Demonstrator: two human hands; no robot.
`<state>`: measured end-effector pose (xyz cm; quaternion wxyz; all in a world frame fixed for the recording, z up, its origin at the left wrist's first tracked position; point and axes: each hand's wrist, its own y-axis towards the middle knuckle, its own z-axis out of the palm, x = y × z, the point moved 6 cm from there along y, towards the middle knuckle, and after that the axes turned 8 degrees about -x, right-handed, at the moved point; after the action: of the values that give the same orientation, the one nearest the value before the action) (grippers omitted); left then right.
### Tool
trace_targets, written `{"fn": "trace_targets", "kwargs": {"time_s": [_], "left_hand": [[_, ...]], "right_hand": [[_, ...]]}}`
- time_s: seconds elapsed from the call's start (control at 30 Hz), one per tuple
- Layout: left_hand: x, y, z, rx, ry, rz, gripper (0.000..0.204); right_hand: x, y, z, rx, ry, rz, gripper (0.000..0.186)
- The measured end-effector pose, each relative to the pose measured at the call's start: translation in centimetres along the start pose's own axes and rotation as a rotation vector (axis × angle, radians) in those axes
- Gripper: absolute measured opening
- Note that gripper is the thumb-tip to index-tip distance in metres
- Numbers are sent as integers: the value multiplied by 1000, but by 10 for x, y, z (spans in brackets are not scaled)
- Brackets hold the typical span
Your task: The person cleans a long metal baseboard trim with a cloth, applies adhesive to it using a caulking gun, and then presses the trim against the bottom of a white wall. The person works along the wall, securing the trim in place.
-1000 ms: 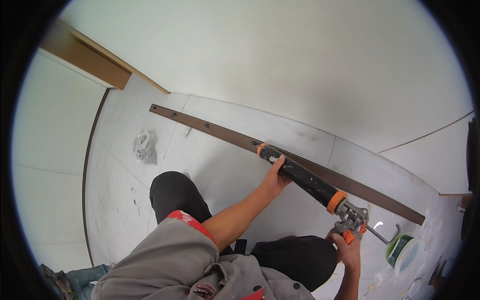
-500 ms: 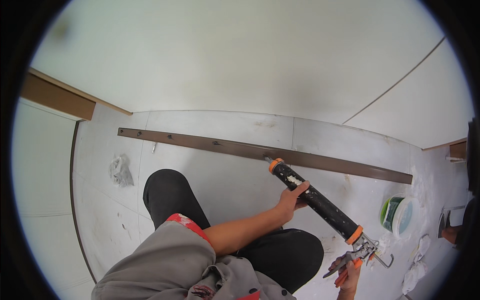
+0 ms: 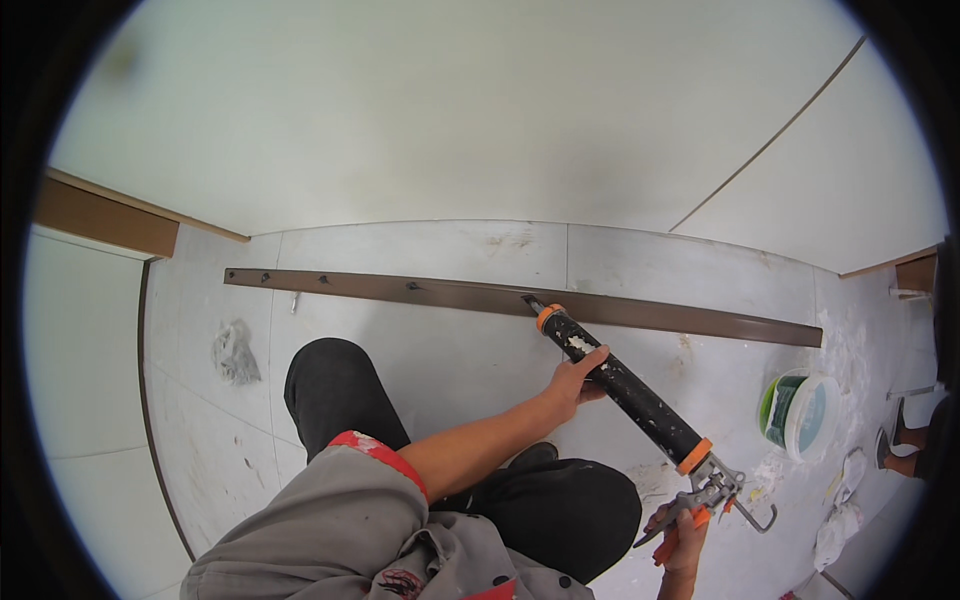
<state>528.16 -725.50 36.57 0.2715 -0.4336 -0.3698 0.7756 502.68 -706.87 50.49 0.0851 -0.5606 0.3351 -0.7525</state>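
Note:
A long brown strip point(image 3: 680, 318) lies across the white floor point(image 3: 450, 370), with several dark dabs along its left part. The tip of a black caulking gun point(image 3: 640, 400) with orange rings and white paint flecks is at the strip's middle, beside a dark dab. My left hand point(image 3: 580, 380) is wrapped round the barrel's front half. My right hand point(image 3: 680, 535) grips the orange-and-metal handle at the rear, where a hooked rod sticks out.
A white wall panel point(image 3: 450, 120) runs behind the strip, brown board point(image 3: 105, 210) at left. At right: a white-and-green bucket point(image 3: 805, 415) and another person's feet point(image 3: 895, 450). A crumpled plastic bag point(image 3: 235, 350) and my bent knees point(image 3: 330, 390) are at lower left and centre.
The view has turned, levelling the strip. The gun's tip has moved right along it, and one more dab shows behind the tip. The rear of the gun has swung downward.

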Motion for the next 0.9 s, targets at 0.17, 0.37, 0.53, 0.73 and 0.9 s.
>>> {"fn": "trace_targets", "kwargs": {"time_s": [0.17,0.37,0.53,0.73,0.9], "left_hand": [[-1,1,8,59,-55,-41,49],[-10,-6,11,46,-8,-178,44],[-27,-19,26,21,128,-257,50],[-38,-2,23,34,173,-238,53],[-39,3,15,-10,228,-221,56]], "right_hand": [[15,-8,2,-22,-156,3,28],[33,-26,29,-149,-18,118,34],[41,-48,44,-185,145,180,35],[35,-34,58,-281,232,202,37],[25,-33,56,-268,253,184,39]]}}
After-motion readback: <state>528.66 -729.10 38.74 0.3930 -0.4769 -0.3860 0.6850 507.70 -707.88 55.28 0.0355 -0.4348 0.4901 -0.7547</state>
